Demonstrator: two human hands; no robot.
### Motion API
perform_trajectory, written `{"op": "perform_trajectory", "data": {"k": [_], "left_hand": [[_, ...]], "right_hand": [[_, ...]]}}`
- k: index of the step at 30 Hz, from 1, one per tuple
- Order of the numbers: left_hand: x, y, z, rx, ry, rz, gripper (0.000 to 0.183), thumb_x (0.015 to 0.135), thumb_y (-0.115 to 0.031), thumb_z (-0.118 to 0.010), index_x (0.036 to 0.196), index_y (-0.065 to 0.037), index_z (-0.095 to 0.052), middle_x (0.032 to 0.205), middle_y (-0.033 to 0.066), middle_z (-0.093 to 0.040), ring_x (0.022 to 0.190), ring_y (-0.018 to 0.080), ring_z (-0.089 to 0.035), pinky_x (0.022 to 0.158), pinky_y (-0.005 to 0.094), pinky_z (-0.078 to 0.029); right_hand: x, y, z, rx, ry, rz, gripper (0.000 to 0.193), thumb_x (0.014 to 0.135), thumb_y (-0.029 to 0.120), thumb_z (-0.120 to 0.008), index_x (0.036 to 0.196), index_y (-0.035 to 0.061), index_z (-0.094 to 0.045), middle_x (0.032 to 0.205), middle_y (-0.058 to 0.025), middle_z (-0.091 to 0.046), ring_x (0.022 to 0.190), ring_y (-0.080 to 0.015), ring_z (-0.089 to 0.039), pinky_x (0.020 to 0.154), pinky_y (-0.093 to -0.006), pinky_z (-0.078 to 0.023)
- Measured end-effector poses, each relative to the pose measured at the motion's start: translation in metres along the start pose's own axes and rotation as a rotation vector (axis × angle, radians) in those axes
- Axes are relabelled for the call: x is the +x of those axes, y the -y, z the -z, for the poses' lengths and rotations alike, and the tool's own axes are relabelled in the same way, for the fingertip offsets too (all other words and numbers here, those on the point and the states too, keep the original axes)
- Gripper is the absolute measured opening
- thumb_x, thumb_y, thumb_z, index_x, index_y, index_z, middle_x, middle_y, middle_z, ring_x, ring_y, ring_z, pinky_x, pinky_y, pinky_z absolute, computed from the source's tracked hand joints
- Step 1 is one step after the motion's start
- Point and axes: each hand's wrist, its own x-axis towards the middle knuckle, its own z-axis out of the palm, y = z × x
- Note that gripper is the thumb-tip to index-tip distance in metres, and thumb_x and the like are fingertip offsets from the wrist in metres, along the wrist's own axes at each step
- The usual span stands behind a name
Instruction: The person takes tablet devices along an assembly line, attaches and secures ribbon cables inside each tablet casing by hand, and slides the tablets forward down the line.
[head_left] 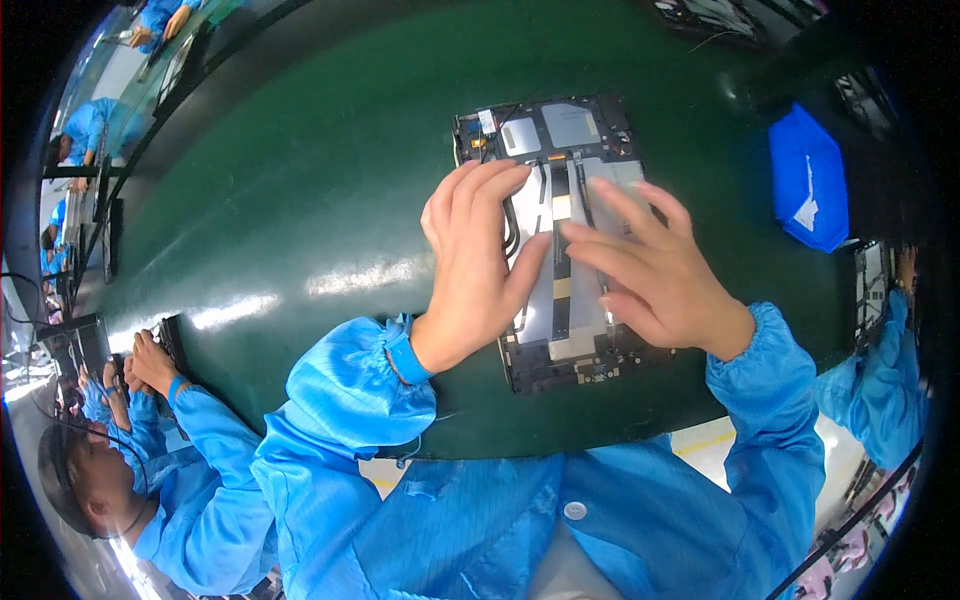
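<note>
An opened tablet-like device [560, 130] lies back-up on the green belt [300, 200], showing silver battery plates, dark circuit boards and a flat ribbon cable down its middle. My left hand [470, 260] rests flat on the device's left half, thumb reaching toward the ribbon cable [562, 290]. Over the right half lies my right hand [650, 270], its fingers spread and the fingertips pressing near the centre strip. Neither hand holds anything. Both forearms wear blue sleeves with elastic cuffs.
A blue bag-like pouch [808, 190] lies on the belt at the right. A co-worker in blue [160, 470] works at the left, another person's sleeve [880, 380] at the right beside another device [868, 285]. More workers sit far at the upper left.
</note>
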Motion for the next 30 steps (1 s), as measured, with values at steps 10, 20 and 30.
{"op": "perform_trajectory", "data": {"k": [10, 20, 30], "left_hand": [[-0.001, -0.001, 0.005, 0.052, -0.123, -0.13, 0.024, 0.077, -0.015, -0.073, 0.1, -0.016, -0.069, 0.114, 0.0027, -0.06, 0.12, 0.0293, -0.047, 0.105, 0.0473, -0.026], [-0.027, -0.043, 0.009, 0.024, -0.137, -0.47, 0.021, 0.064, -0.022, -0.076, 0.085, -0.022, -0.074, 0.086, -0.0082, -0.064, 0.09, 0.0135, -0.058, 0.103, 0.0424, -0.028], [-0.039, -0.047, 0.011, 0.531, -0.136, -0.817, 0.015, 0.072, -0.026, -0.068, 0.086, -0.026, -0.073, 0.092, -0.0099, -0.067, 0.088, 0.0069, -0.058, 0.101, 0.0362, -0.027]], "right_hand": [[-0.008, 0.028, -0.013, 0.102, -0.207, -0.358, 0.013, 0.077, 0.019, -0.073, 0.085, 0.0148, -0.064, 0.137, -0.0094, -0.053, 0.141, -0.0388, -0.028, 0.11, -0.0535, -0.018], [-0.032, 0.036, -0.01, 0.402, -0.273, -0.199, 0.017, 0.076, 0.008, -0.074, 0.09, 0.0129, -0.066, 0.106, -0.0018, -0.065, 0.115, -0.0253, -0.055, 0.102, -0.0412, -0.032], [-0.033, 0.04, -0.011, 0.504, -0.283, -0.305, 0.014, 0.082, 0.014, -0.071, 0.095, 0.0138, -0.068, 0.104, -0.0033, -0.065, 0.109, -0.0217, -0.056, 0.1, -0.0402, -0.032]]}}
